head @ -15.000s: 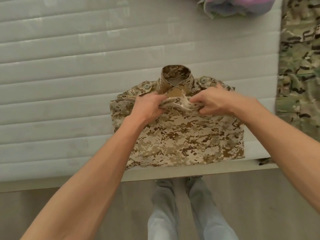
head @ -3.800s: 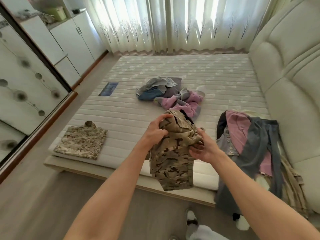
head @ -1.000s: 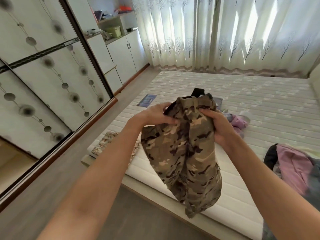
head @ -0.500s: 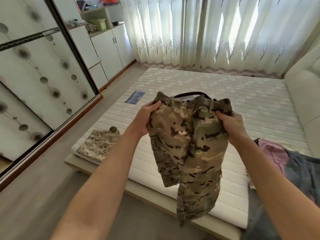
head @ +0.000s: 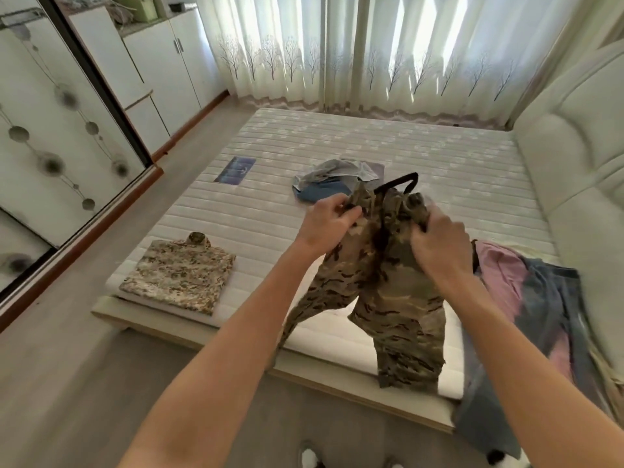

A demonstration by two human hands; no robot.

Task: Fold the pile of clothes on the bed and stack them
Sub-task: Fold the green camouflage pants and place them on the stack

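Observation:
I hold green-brown camouflage trousers (head: 391,298) up over the near edge of the bed (head: 337,153). My left hand (head: 329,224) grips the waistband on the left and my right hand (head: 439,244) grips it on the right, hands close together. The two legs hang down apart, one toward the floor. A black strap loops above the waistband. A folded tan camouflage shirt (head: 179,278) lies flat at the bed's near left corner. A grey and blue heap of clothes (head: 334,180) sits mid-mattress behind the trousers.
Pink and grey-blue garments (head: 526,298) drape over the bed's near right side, next to a padded cream headboard (head: 574,157). A mirrored wardrobe (head: 50,130) and white cabinets stand on the left; curtains hang behind the bed. Bare floor lies in front.
My hands came closer together, bunching the waistband, and the trousers dropped lower, their legs now hanging apart. The view tilted down, showing the heap mid-mattress again.

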